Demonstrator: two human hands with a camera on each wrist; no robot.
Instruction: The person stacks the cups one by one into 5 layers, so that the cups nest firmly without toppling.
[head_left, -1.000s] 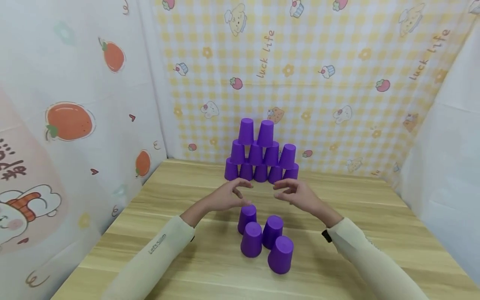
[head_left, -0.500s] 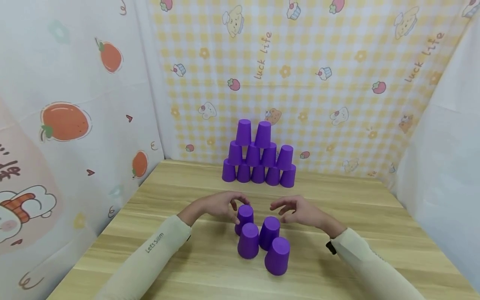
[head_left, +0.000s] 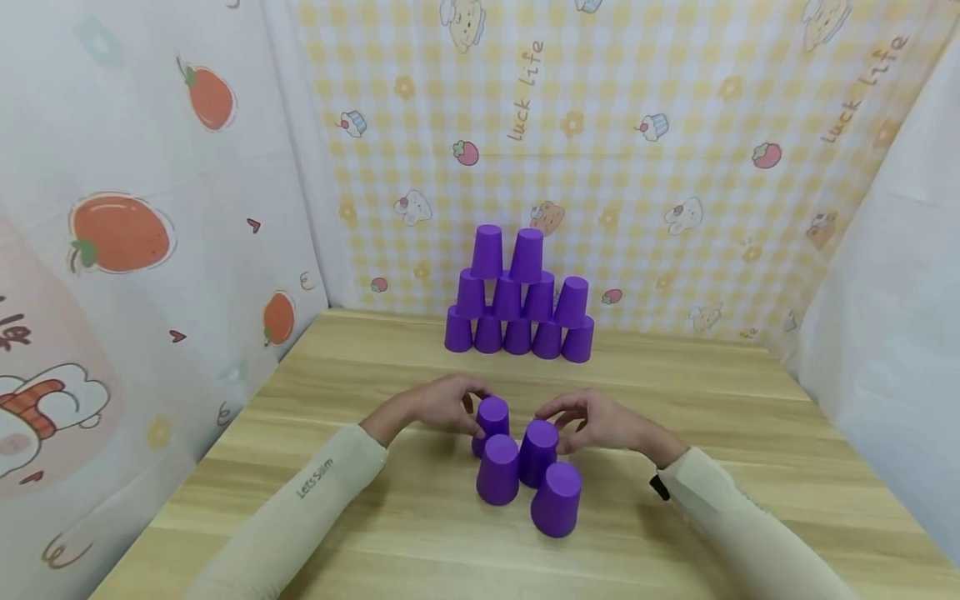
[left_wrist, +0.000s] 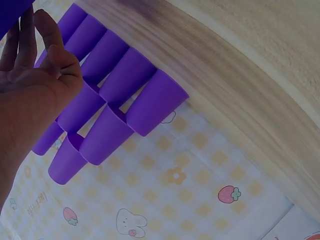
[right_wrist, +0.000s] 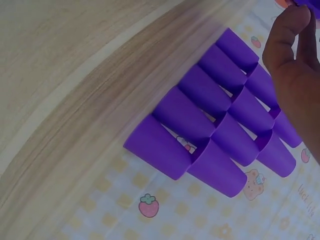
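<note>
Several purple cups stand upside down in a small cluster near the middle of the table in the head view. My left hand (head_left: 447,403) has its thumb and fingers round the back left cup (head_left: 492,417). The back right cup (head_left: 538,450) is held between the thumb and fingers of my right hand (head_left: 603,423). Closer to me stand two more, the front left cup (head_left: 498,471) and the front right cup (head_left: 557,500), with no hand on them. In the wrist views only small parts of the held cups show, at the upper corners.
Behind the hands rises a three-tier stack of upside-down purple cups (head_left: 517,333), two of them on top. It stands on the wooden table (head_left: 360,358) near its back edge. A yellow checked cloth (head_left: 637,192) hangs behind, and a white printed cloth (head_left: 187,167) at left.
Both hands have come down and toward me from in front of the stack to the two back cups of the cluster, and their fingers now close round them. The cups have not moved.
</note>
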